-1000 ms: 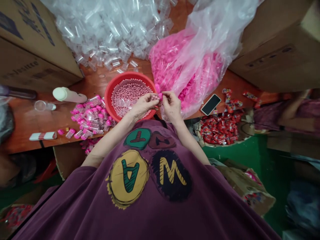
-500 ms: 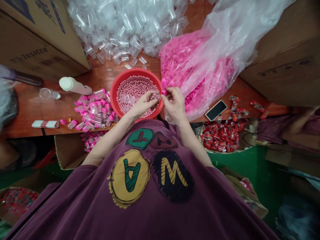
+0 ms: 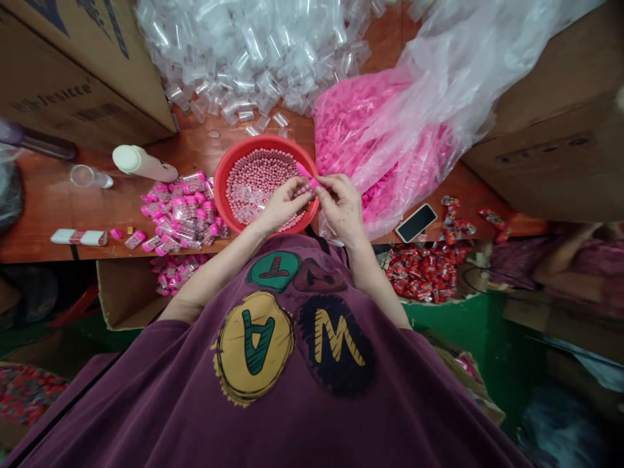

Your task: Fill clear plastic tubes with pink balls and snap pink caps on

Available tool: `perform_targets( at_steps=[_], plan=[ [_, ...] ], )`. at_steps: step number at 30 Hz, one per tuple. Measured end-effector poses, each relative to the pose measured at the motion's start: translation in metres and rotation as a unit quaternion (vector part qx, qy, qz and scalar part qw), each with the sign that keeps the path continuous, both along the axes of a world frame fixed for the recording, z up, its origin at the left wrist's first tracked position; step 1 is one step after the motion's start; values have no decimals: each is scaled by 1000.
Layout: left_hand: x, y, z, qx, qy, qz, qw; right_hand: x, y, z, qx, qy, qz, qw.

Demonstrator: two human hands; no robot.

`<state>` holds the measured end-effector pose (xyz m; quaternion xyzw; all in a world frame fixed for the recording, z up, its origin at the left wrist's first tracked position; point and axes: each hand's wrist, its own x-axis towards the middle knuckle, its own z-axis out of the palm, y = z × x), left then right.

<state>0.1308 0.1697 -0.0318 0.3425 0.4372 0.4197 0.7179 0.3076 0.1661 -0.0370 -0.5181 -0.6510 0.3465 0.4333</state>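
Over the right side of a red bowl [image 3: 225, 218] of pink beads [image 3: 263, 170], my left hand [image 3: 284, 207] is closed on a small clear container of pink beads, mostly covered by the fingers. My right hand [image 3: 342, 207] meets it at the bowl's right rim, its thumb and forefinger pinching a bright pink cap [image 3: 306, 173] at the container's end. A few clear pieces lie on the beads. Left of the bowl is a pile of filled containers with pink caps [image 3: 182, 211]. A plastic bag of pink caps [image 3: 361, 123] lies to the right.
Clear empty tubes [image 3: 253, 58] are heaped at the back. Cardboard boxes [image 3: 82, 78] flank the table. A white bottle [image 3: 143, 162] and clear cup [image 3: 88, 175] stand left; a phone [image 3: 416, 223] and red packets [image 3: 424, 273] are at right. Another person's arm [image 3: 568, 257] shows far right.
The pink piece between my hands has tilted to the upper left, onto the container's end. Both hands stay close together over the bowl's rim. The view has shifted slightly.
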Motion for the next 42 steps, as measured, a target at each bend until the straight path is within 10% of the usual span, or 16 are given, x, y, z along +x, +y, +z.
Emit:
perform_targets(
  at_steps=[14, 23, 42],
  plan=[
    [4, -12, 12, -20, -25, 6, 999, -2, -10, 1, -123, 173, -19, 977],
    [8, -12, 15, 2, 66, 21, 998, -2, -21, 13, 28, -9, -13, 999],
    [-2, -17, 21, -58, 0, -60, 997, 12, -14, 15, -90, 50, 46, 994]
  ],
)
